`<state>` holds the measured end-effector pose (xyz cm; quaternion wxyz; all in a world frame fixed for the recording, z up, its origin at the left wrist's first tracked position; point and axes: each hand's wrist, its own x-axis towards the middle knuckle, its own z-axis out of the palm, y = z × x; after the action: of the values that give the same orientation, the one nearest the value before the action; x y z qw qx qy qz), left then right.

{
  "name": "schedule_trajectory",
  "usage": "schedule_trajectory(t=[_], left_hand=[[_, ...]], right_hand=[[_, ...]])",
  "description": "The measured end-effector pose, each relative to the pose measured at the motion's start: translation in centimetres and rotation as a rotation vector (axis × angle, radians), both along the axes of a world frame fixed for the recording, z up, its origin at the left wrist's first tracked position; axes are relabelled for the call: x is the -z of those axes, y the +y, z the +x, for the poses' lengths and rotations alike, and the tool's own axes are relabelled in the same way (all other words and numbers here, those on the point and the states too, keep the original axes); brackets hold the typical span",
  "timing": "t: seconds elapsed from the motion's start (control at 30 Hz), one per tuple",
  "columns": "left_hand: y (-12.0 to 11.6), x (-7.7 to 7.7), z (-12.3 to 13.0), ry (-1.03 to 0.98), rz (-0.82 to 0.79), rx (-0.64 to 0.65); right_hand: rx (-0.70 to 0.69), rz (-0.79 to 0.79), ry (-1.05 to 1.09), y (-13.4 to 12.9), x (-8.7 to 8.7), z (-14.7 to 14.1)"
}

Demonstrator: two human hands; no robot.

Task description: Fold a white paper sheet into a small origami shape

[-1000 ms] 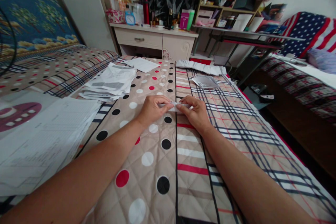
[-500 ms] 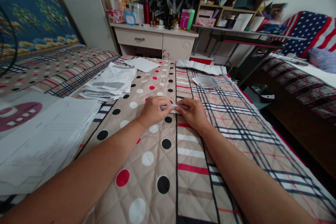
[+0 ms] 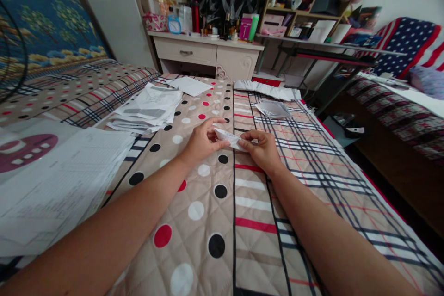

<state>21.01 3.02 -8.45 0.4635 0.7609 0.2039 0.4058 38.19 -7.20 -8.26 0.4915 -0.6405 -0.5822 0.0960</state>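
A small folded white paper (image 3: 227, 137) is held between my two hands above the middle of the patterned bedspread (image 3: 253, 254). My left hand (image 3: 205, 138) pinches its left part, thumb in front, with the index finger raised behind it. At its right end my right hand (image 3: 258, 145) grips it between thumb and fingers. Beyond the hands lie a row of folded white papers (image 3: 267, 89) and a grey-white flat packet (image 3: 273, 109). To the left rests a stack of printed papers (image 3: 147, 107), with a white sheet (image 3: 191, 86) behind it.
Large printed sheets (image 3: 65, 185) lie at the near left, beside my left forearm. A white dresser (image 3: 187, 51) with bottles and a blue clock (image 3: 174, 25) stands beyond the bed. A metal-framed desk (image 3: 329, 51) is at the back right.
The paper between my hands has opened out and shows more of its surface. My left index finger has lifted, and my right hand has shifted slightly to the right.
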Motion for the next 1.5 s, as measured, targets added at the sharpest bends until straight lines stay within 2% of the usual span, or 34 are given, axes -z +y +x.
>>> schedule_trajectory(t=[0.1, 0.27, 0.47, 0.67, 0.87, 1.07, 1.23, 1.4, 1.5], left_hand=[[-0.3, -0.2, 0.2, -0.003, -0.094, 0.025], [-0.2, -0.3, 0.0, -0.033, -0.169, -0.002], [-0.5, -0.2, 0.4, -0.129, -0.341, 0.110], [-1.3, -0.1, 0.8, -0.169, -0.447, 0.024], [-1.4, -0.1, 0.8, -0.119, -0.467, -0.078], [-0.5, -0.7, 0.2, -0.048, -0.446, -0.026], [0.0, -0.6, -0.1, -0.008, -0.389, -0.060], [0.1, -0.5, -0.1, -0.064, -0.382, -0.226], [0.0, -0.7, -0.2, -0.192, -0.382, -0.194]], right_hand=[[-0.045, 0.000, 0.096, 0.0, -0.1, -0.7], [-0.068, -0.003, 0.142, -0.2, -0.4, -1.3], [-0.051, 0.001, 0.303, -0.1, -0.4, -1.6], [-0.059, 0.022, 0.397, 0.1, -0.3, -2.5], [-0.054, -0.044, 0.322, -0.2, -0.7, -3.1], [-0.188, -0.150, 0.532, -0.1, -0.5, -2.7], [-0.242, -0.210, 0.577, 0.0, -0.6, -2.4], [-0.268, -0.277, 0.826, -0.1, -1.3, -2.9], [-0.217, -0.294, 1.020, 0.1, -1.6, -2.9]])
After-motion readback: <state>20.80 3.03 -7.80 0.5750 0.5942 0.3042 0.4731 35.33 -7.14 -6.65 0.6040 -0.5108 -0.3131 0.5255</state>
